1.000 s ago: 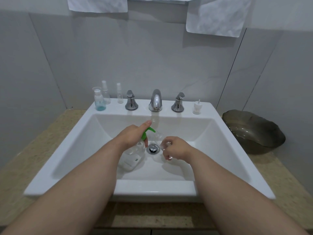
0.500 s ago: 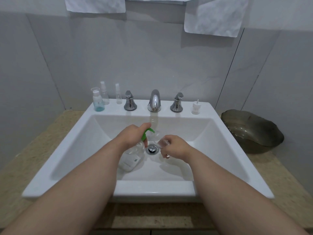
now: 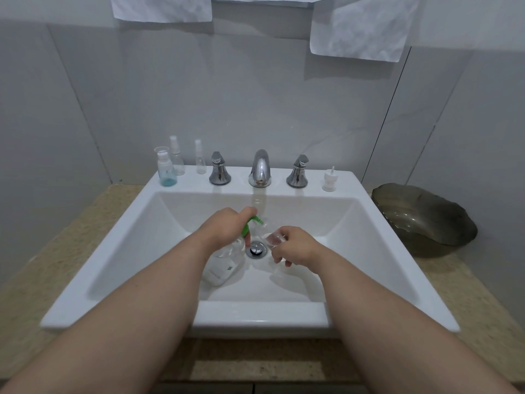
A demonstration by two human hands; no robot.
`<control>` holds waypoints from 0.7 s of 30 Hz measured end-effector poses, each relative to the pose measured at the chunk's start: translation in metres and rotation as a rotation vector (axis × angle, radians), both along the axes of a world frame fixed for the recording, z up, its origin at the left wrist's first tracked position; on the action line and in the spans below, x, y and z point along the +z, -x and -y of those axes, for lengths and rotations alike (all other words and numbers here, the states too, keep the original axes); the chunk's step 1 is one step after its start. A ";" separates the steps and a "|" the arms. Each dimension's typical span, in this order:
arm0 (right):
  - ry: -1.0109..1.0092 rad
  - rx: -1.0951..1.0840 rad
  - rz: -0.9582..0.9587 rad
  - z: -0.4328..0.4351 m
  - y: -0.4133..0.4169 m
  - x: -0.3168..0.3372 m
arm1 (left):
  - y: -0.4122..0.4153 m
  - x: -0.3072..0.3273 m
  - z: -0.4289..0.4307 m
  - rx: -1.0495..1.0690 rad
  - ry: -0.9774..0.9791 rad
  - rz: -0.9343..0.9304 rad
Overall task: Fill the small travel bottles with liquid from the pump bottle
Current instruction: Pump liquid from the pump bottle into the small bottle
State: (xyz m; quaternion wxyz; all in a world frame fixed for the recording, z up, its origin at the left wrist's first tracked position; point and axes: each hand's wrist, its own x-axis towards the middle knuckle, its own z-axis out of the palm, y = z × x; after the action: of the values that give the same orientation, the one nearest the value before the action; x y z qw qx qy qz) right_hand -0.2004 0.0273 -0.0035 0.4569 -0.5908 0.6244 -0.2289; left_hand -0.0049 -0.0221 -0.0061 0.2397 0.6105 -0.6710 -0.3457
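In the centre of the frame, inside the white ceramic sink [image 3: 255, 314], the left hand [image 3: 224, 228] is gripping the clear plastic pump bottle with a green head [image 3: 224, 265], forefinger lying on the pump. Just right of it, the right hand [image 3: 298, 247] is pinching a small clear travel bottle [image 3: 274, 239] beside the nozzle, above the chrome drain [image 3: 256, 249].

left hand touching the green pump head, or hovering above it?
Touching. Head view: the left hand wraps the neck of the pump bottle, and its forefinger lies along the top of the green pump head with no gap.

Four small travel bottles [image 3: 165, 169] [image 3: 177, 157] [image 3: 200, 157] [image 3: 274, 239], one pump bottle [image 3: 224, 263], two tap handles [image 3: 219, 173] [image 3: 297, 172], two towels [image 3: 162, 7] [image 3: 360, 27], one bowl [image 3: 423, 214].
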 end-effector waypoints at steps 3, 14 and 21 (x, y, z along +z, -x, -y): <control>0.002 0.002 -0.014 0.002 0.000 -0.002 | 0.000 0.000 0.001 -0.008 0.006 0.003; 0.009 -0.010 -0.085 0.007 0.001 -0.009 | -0.001 0.003 -0.002 -0.037 -0.004 0.006; 0.013 -0.012 -0.081 0.011 0.003 -0.015 | -0.001 0.001 0.000 -0.051 -0.006 0.010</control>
State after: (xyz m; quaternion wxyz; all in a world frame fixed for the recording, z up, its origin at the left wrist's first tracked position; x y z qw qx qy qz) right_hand -0.2031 0.0159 -0.0186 0.4261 -0.5989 0.6442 -0.2117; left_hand -0.0043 -0.0221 -0.0047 0.2255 0.5957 -0.6864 -0.3509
